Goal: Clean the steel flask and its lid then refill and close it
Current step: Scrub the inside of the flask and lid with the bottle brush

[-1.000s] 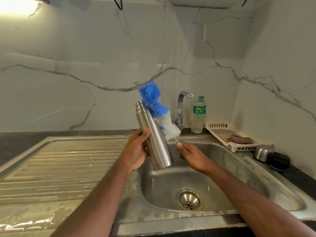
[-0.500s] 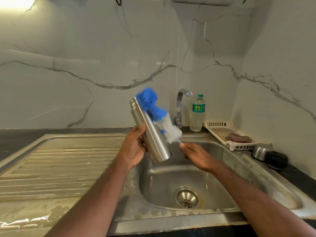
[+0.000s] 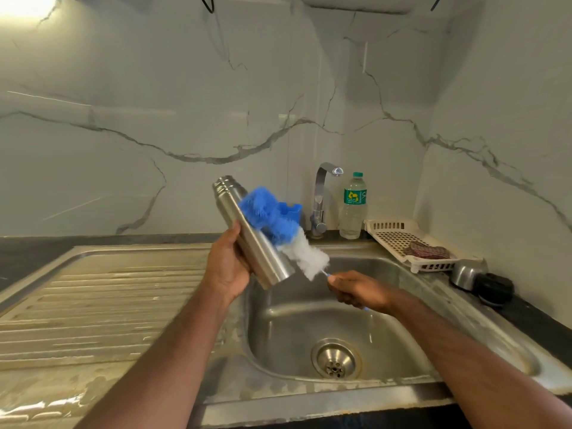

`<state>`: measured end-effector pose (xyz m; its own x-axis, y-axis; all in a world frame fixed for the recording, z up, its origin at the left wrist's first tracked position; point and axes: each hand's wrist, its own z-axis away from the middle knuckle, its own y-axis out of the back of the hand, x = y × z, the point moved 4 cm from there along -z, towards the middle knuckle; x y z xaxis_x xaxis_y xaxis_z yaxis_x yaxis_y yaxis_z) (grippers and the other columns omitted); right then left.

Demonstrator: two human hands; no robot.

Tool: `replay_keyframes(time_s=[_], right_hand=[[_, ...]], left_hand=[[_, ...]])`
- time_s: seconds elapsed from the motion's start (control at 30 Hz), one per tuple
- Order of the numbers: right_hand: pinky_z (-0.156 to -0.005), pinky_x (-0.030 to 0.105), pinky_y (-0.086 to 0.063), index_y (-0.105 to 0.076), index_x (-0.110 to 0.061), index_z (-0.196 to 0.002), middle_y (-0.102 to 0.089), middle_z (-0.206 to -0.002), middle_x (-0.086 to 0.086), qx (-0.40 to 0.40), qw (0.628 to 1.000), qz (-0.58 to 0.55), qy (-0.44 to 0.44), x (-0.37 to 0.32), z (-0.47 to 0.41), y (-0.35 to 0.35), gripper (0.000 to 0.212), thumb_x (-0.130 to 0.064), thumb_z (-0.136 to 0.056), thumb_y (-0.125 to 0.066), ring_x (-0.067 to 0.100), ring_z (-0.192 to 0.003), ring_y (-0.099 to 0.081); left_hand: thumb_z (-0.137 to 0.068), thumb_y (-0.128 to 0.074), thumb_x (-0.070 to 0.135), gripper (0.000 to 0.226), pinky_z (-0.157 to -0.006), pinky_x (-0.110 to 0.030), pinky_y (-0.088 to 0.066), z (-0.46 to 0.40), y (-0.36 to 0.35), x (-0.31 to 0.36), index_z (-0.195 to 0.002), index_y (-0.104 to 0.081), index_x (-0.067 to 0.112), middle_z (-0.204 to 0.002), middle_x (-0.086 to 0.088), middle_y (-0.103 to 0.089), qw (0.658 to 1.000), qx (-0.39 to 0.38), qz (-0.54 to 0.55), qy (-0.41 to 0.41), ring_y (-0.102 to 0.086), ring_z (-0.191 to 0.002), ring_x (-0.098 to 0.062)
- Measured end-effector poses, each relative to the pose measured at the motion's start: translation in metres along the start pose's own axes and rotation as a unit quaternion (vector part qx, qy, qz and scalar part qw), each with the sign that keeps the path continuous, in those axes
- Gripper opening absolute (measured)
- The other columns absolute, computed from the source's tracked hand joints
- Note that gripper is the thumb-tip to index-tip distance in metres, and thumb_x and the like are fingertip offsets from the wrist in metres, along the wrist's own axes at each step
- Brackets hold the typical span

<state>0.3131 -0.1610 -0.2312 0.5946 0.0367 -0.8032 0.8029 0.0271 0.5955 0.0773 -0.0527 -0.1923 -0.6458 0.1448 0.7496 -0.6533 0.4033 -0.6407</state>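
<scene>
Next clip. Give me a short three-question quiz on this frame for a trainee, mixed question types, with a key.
1. True or false: the bottle brush is inside the steel flask.
2. Which hand grips the flask? A) left B) right
3. Fill in: the plastic water bottle stands beside the ____.

Key: 1. False, its bristles lie against the flask's outside. 2. A, the left hand; the right hand holds the brush handle. 3. Tap.

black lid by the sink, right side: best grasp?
Grip the lid around its round rim, coming from above. It sits low on the counter, with the steel cup close on its left and the wall behind, so side access looks cramped.
</scene>
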Motion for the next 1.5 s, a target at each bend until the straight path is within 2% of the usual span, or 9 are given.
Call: replay_keyframes(time_s=[0.27,0.5,0.7,0.8,0.93,1.07,1.2,1.4,1.5], right_hand=[[-0.052,0.017,-0.033,-0.048,-0.02,-0.079,-0.043,-0.062,-0.009,0.107,0.993,0.026,0.049,-0.035,-0.023,-0.024,0.04,-0.045,-0.108,-0.036,0.002,-0.053,-0.038],[-0.053,0.025,-0.024,-0.048,-0.024,-0.074,-0.038,-0.062,-0.009,-0.037,0.997,0.002,-0.063,0.005,0.004,0.008,0.039,-0.041,-0.108,-0.039,0.008,-0.055,-0.03],[-0.062,0.022,-0.04,-0.055,-0.012,-0.09,-0.049,-0.071,-0.005,0.134,0.989,0.046,0.042,-0.037,-0.022,-0.018,0.043,-0.045,-0.108,-0.036,0.006,-0.061,-0.045],[-0.049,0.022,-0.025,-0.047,-0.019,-0.082,-0.034,-0.064,-0.005,0.041,0.998,-0.042,-0.017,-0.022,-0.011,-0.004,0.037,-0.041,-0.109,-0.036,0.007,-0.052,-0.03],[-0.053,0.025,-0.024,-0.044,-0.025,-0.073,-0.033,-0.063,-0.008,-0.065,0.996,-0.021,-0.065,-0.001,0.01,0.015,0.041,-0.043,-0.108,-0.036,0.009,-0.054,-0.027],[-0.048,0.018,-0.026,-0.045,-0.021,-0.079,-0.035,-0.062,-0.009,0.07,0.997,-0.039,0.008,-0.031,-0.007,-0.004,0.036,-0.038,-0.109,-0.035,0.005,-0.053,-0.03],[-0.047,0.016,-0.026,-0.043,-0.015,-0.088,-0.032,-0.065,-0.005,0.119,0.99,-0.06,0.055,-0.04,-0.013,-0.003,0.031,-0.036,-0.109,-0.036,0.004,-0.052,-0.03],[-0.057,0.025,-0.031,-0.049,-0.024,-0.082,-0.042,-0.068,-0.01,-0.029,0.998,0.036,-0.03,0.001,0.012,0.015,0.032,-0.041,-0.108,-0.039,0.006,-0.06,-0.036],[-0.07,0.028,-0.041,-0.052,-0.028,-0.082,-0.047,-0.071,-0.012,0.064,0.997,0.032,0.037,-0.016,-0.004,0.004,0.033,-0.046,-0.107,-0.04,0.006,-0.068,-0.044]], left_hand=[[-0.074,-0.08,0.054,0.072,-0.092,-0.048,-0.057,0.006,-0.01,-0.023,-0.129,-0.062,0.012,-0.116,-0.014,-0.073,0.994,0.017,-0.094,0.054,-0.071,-0.106,-0.03],[-0.084,-0.076,0.034,0.052,-0.083,-0.047,-0.057,-0.002,0.009,-0.015,-0.13,-0.062,0.012,-0.111,-0.01,-0.075,0.994,0.109,-0.01,0.026,-0.072,-0.102,-0.029],[-0.087,-0.071,0.048,0.051,-0.092,-0.049,-0.056,0.011,-0.02,-0.031,-0.124,-0.063,0.014,-0.112,-0.014,-0.075,0.995,0.036,-0.045,0.082,-0.071,-0.105,-0.031],[-0.074,-0.082,0.041,0.066,-0.098,-0.055,-0.054,0.006,-0.014,-0.024,-0.129,-0.06,0.013,-0.119,-0.015,-0.072,0.997,0.033,-0.048,0.055,-0.069,-0.111,-0.034],[-0.075,-0.08,0.038,0.067,-0.095,-0.054,-0.054,-0.001,0.004,-0.015,-0.133,-0.057,0.013,-0.122,-0.012,-0.072,0.998,0.042,-0.007,0.042,-0.069,-0.112,-0.033],[-0.055,-0.097,0.044,0.092,-0.082,-0.047,-0.06,0.005,-0.011,-0.025,-0.132,-0.059,0.009,-0.126,-0.015,-0.069,0.997,-0.017,-0.049,0.064,-0.068,-0.114,-0.031],[-0.073,-0.084,0.022,0.066,-0.072,-0.043,-0.06,0.008,-0.02,-0.026,-0.132,-0.06,0.007,-0.125,-0.016,-0.067,0.993,-0.038,-0.107,0.041,-0.068,-0.107,-0.028],[-0.075,-0.079,0.023,0.047,-0.072,-0.054,-0.059,0.001,-0.002,-0.006,-0.119,-0.068,0.012,-0.111,-0.006,-0.072,0.99,0.007,-0.14,0.004,-0.069,-0.102,-0.024],[-0.076,-0.078,0.024,0.046,-0.073,-0.054,-0.059,0.008,-0.01,-0.013,-0.12,-0.067,0.013,-0.111,-0.005,-0.072,0.986,-0.022,-0.165,0.011,-0.067,-0.105,-0.027]])
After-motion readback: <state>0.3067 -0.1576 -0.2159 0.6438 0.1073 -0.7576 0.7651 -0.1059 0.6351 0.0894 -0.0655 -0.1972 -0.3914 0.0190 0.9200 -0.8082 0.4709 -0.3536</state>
